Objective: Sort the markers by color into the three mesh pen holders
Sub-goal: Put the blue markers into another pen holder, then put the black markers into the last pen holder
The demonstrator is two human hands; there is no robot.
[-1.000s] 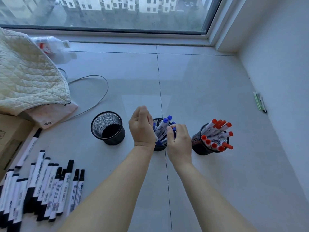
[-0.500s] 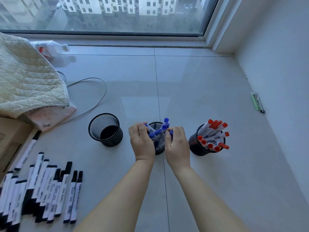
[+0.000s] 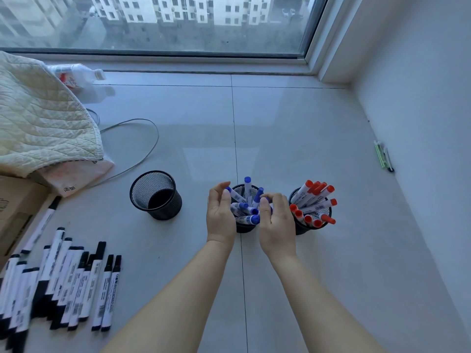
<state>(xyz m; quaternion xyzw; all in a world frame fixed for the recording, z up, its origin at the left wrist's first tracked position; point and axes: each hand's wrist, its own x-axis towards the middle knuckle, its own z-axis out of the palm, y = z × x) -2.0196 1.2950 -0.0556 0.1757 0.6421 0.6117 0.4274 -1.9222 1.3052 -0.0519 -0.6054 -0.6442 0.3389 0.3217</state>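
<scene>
**Blue markers settled, black ones wait their turn**

Pale floor tiles (image 3: 293, 128) below a wide window (image 3: 178, 21) serve as the sorting ground, with three black mesh pen holders standing in a row near the middle. A person's left hand (image 3: 220, 215) and right hand (image 3: 276, 220) flank the middle holder (image 3: 243, 228), fingers loosely curled and parted; neither appears to have hold of anything, though the left fingertips sit very close to one blue cap. Inside that holder the blue markers (image 3: 246, 212) lean every which way, white barrels with bright blue caps pointing up. Just to its right, the right holder (image 3: 302, 226) is packed with red markers (image 3: 313, 200), caps fanned outward. The left holder (image 3: 155, 196) stands apart and looks empty.

The blue batch seems to be in its last tidying. What remains, by the look of it, is the black lot: the black markers (image 3: 63, 284) lie side by side on the floor at the far left, well apart from the holders. The next move would call for a reach across to gather them and stand them in the left holder. A quilted blanket (image 3: 43, 123), a cardboard box (image 3: 15, 212) and a looped cable (image 3: 142, 149) lie beyond.
</scene>
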